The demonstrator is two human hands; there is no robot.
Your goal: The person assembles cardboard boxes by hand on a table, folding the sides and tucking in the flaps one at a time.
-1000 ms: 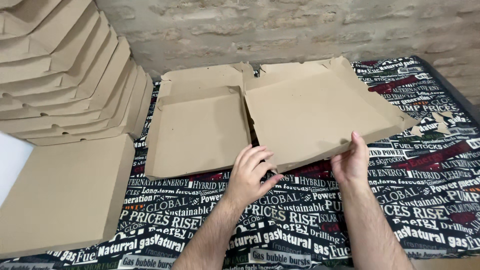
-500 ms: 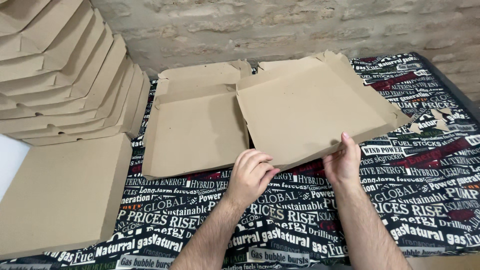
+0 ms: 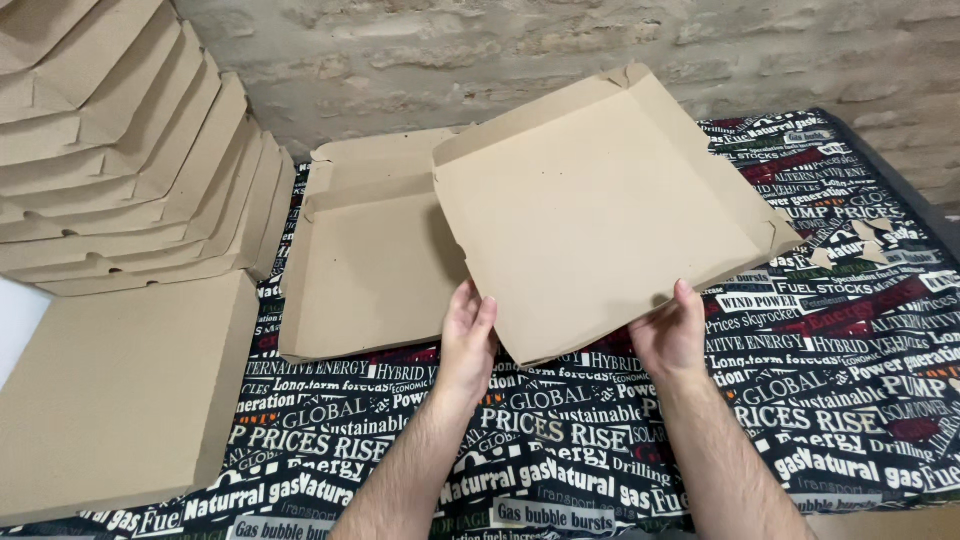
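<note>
cardboard box lid (image 3: 600,210) tilts up, its near edge between both hands (image 3: 570,335).

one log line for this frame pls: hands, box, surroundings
left hand: on lid's near-left edge | right hand: gripping near edge | box lid: raised, tilted | box base: flat on tablecloth | folded boxes: stacked left

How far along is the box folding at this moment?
Done: a leaning stack of folded boxes at the back left and a closed box in front of it. In hand: the left hand and right hand hold the near edge of an open cardboard box, one half raised, the other half flat on the printed tablecloth. Left: closing this box.
</note>
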